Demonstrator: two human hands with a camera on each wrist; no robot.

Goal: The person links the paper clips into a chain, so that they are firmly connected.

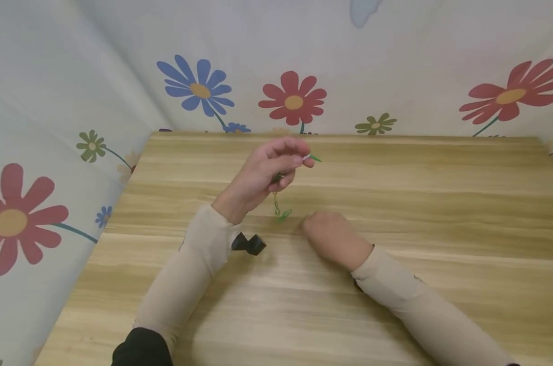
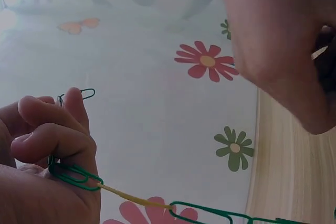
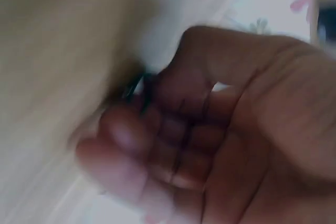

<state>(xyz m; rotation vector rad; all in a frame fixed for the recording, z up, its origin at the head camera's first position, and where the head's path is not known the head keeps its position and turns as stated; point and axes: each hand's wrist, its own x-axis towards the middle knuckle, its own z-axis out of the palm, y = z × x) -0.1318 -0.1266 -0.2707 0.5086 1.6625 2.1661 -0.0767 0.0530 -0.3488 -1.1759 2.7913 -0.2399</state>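
Observation:
My left hand (image 1: 264,170) is raised above the table and pinches a green paper clip (image 1: 315,158) between thumb and fingertips. A chain of linked paper clips (image 1: 277,204) passes through its curled fingers and hangs below the palm. In the left wrist view, the chain runs from green clips (image 2: 79,176) at the palm through a yellow clip (image 2: 136,199) to another green clip (image 2: 202,212). To the right and lower, my right hand (image 1: 333,239) is close over the tabletop, its fingers curled. The blurred right wrist view shows a thin green paper clip (image 3: 137,88) pinched at its thumb and fingertip.
Beneath both hands lies a wood-grain table (image 1: 418,193). A white curtain with printed flowers (image 1: 293,101) rises behind its far edge and along the left side. A black wrist mount (image 1: 250,244) sticks out from the left sleeve.

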